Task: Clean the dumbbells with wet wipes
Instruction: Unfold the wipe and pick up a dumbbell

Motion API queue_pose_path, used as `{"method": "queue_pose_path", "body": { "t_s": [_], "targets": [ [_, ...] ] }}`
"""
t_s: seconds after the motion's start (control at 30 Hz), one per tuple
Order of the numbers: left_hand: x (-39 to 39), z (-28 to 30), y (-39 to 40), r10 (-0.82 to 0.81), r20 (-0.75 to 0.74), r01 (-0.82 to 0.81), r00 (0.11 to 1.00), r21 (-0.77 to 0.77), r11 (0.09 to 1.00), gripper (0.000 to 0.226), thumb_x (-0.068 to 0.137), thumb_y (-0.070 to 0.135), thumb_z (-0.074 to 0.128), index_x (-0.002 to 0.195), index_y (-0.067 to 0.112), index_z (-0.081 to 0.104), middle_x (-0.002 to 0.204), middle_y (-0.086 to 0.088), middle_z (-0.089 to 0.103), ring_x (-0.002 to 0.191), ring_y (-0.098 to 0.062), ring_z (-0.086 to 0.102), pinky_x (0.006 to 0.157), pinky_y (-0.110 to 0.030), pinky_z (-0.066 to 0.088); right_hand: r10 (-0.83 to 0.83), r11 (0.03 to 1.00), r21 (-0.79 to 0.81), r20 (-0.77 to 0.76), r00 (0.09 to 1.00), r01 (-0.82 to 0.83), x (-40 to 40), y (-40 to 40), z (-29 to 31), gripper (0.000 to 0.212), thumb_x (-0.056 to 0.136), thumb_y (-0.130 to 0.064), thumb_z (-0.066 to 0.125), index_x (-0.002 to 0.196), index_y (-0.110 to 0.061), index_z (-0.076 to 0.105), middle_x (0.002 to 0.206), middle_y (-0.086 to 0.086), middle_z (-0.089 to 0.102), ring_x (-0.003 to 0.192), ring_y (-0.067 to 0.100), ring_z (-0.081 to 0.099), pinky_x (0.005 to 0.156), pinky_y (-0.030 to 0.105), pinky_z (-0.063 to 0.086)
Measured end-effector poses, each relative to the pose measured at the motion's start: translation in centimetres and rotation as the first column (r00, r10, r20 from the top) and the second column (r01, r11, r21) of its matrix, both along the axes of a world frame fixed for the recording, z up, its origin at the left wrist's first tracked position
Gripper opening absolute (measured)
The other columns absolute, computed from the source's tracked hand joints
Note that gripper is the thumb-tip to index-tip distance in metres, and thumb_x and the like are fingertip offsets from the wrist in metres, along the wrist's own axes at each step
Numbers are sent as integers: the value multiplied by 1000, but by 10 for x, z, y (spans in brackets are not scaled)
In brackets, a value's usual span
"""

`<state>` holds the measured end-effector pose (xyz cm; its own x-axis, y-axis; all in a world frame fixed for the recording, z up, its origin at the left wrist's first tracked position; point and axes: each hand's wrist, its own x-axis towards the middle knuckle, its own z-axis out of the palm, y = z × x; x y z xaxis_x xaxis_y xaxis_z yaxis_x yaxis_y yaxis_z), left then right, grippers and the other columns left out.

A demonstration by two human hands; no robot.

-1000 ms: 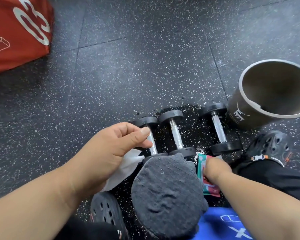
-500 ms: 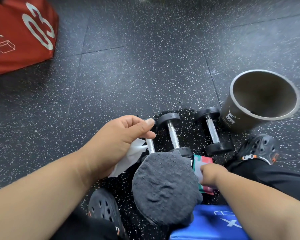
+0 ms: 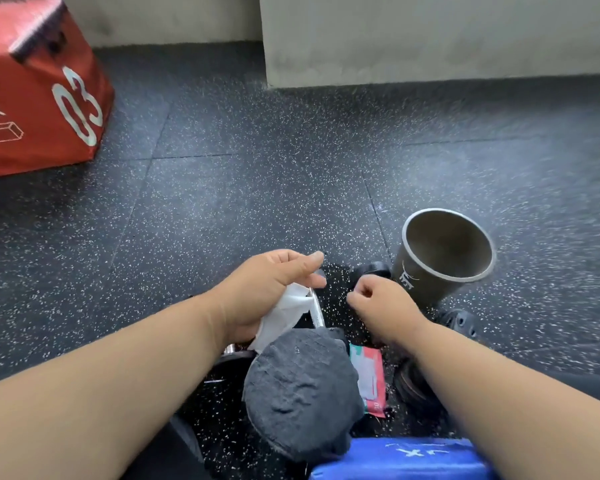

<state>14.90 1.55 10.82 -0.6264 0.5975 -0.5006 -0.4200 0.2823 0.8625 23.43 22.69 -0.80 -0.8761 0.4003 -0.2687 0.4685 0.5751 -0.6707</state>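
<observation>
My left hand [image 3: 271, 292] grips a crumpled white wet wipe [image 3: 286, 313] just above the chrome handle of the middle dumbbell [image 3: 316, 311]. Under that wrist only a bit of the left dumbbell [image 3: 231, 348] shows. My right hand [image 3: 381, 306] hovers with curled fingers over the right dumbbell [image 3: 371, 270], hiding its handle; nothing shows between the fingers. The green and red wipe pack [image 3: 369, 379] lies on the floor below that hand.
A dark round tub [image 3: 407, 271] stands open just right of the dumbbells. A dark grey cloth-covered lump [image 3: 302, 393] blocks the near view. A red box [image 3: 39, 98] sits far left, a blue box [image 3: 395, 459] at the bottom. A black clog [image 3: 461, 322] is at right.
My right hand has left the wipe pack and moved up over the right dumbbell. The camera has tilted up, showing the wall. My left hand still holds the wipe.
</observation>
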Motion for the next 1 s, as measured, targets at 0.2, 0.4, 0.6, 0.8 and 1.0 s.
{"method": "queue_pose_path", "body": {
  "t_s": [0.2,0.4,0.6,0.8,1.0],
  "targets": [
    [7,6,2,-21,161,-18,987,239,971,23,94,30,78,100,13,63,89,-11,71,74,-26,65,74,-39,55,71,587,-804,-72,995,-101,12,-54,72,52,81,-49,67,119,-14,70,115,24,68,103,25,63,95,41,47],
    [10,9,-5,-7,67,-7,998,195,981,26,92,35,78,98,15,63,89,-6,71,65,-18,64,60,-32,55,115,523,-844,-73,991,-123,34,-57,94,47,76,-35,80,108,-3,68,94,18,71,80,20,71,80,29,57],
    [11,8,-12,-129,-4,129,992,106,986,37,87,47,82,101,16,66,87,-7,70,71,-22,67,63,-33,54,74,625,-771,-94,993,-120,52,-51,112,14,81,-25,76,84,-16,65,80,2,66,70,9,59,63,18,48],
    [9,5,-15,-232,60,232,971,2,973,23,99,10,75,121,9,67,89,-5,75,63,-12,67,52,-23,50,-128,509,-857,-162,979,-75,51,-47,108,17,77,-21,76,75,-21,59,77,7,57,68,17,51,65,33,41],
    [1,-4,-10,-57,40,53,998,109,993,16,97,-1,71,111,9,71,94,-7,77,71,-17,72,54,-26,58,-187,428,-904,-113,976,-23,48,-44,102,16,78,-16,71,90,-17,60,94,15,63,78,23,59,72,39,54]
  ]
}}
